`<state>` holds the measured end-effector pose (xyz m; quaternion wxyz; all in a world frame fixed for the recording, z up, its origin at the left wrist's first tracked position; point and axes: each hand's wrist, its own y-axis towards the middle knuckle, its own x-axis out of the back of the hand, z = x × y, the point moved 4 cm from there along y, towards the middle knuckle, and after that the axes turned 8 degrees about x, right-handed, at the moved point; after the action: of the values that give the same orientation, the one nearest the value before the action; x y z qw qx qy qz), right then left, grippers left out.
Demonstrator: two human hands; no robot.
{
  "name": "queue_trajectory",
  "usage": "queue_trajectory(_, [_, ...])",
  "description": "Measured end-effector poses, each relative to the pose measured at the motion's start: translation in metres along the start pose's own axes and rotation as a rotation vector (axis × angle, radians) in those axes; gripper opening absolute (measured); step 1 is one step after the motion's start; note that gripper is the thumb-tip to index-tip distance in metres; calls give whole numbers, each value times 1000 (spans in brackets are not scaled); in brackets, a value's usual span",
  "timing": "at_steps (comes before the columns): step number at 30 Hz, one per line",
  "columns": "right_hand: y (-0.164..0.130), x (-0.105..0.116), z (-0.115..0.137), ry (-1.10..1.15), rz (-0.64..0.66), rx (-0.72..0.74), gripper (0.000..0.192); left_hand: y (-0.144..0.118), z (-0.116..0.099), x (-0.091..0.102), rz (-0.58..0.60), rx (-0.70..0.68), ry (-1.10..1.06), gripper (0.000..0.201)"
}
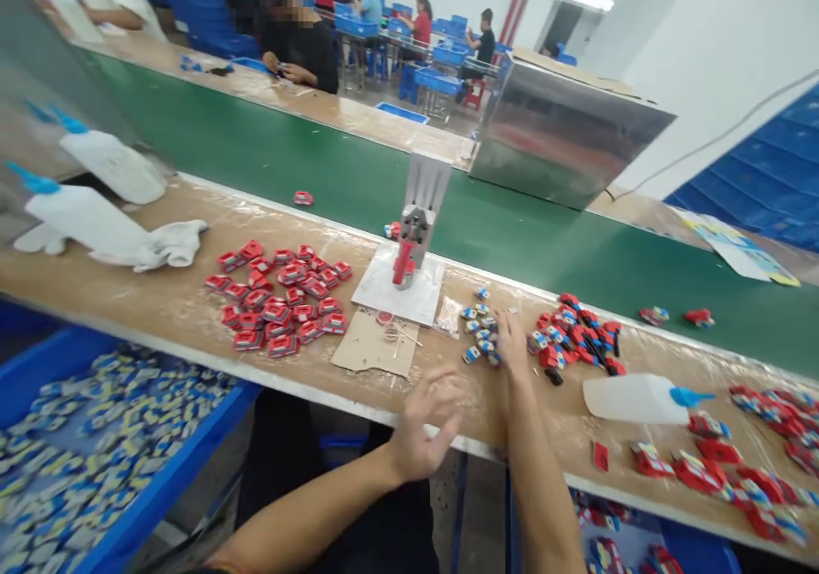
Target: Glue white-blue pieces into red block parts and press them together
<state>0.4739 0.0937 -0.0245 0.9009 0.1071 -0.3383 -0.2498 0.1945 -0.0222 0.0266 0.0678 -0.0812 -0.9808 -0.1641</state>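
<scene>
My left hand (pixel 430 425) hovers over the table's near edge, fingers loosely spread and holding nothing. Beyond it, my right hand (pixel 512 345) rests edge-on at the table with fingers stretched out. It is right beside a small cluster of blue, white and yellow plastic parts (pixel 472 327); whether it touches them I cannot tell. To its right lies a pile of red, blue and black toy pieces (pixel 576 335). A small press-like fixture (pixel 415 224) on a white base plate (pixel 384 288) stands ahead, with a red part at it. Brown cardboard (pixel 358 348) lies before the plate.
Red plastic parts (pixel 275 310) are heaped on the left. White bottles with blue tips (pixel 618 397) stand or lie at both sides. A green conveyor belt (pixel 256 143) runs behind, carrying a few pieces. A blue bin (pixel 236 416) sits lower left; a co-worker (pixel 313 54) sits opposite.
</scene>
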Motion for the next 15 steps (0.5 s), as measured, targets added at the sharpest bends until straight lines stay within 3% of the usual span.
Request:
queue_trajectory(2, [-6, 9, 4, -27, -22, 7, 70, 7, -1, 69, -35, -90, 99, 22])
queue_trajectory(3, [-11, 13, 7, -39, -42, 9, 74, 28, 2, 104, -92, -66, 180, 24])
queue_trajectory(5, [-26, 19, 15, -62, -97, 13, 80, 98, 12, 166, -195, 52, 436, 27])
queue_trajectory(6, [-35, 21, 20, -71, -130, 16, 81, 142, 20, 191, -175, 131, 597, 26])
queue_trajectory(8, [-54, 24, 27, -84, -202, 38, 76, 231, 37, 234, -205, 202, 701, 20])
queue_trajectory(11, [-75, 33, 21, -142, -351, 114, 62, 333, 72, 279, -268, 287, 805, 19])
queue_trajectory(13, [-78, 42, -1, -199, -394, 134, 58, 373, 100, 292, -258, 317, 849, 29])
queue_trajectory(15, [-73, 53, -31, -232, -317, 146, 60, 396, 127, 297, -209, 316, 874, 39])
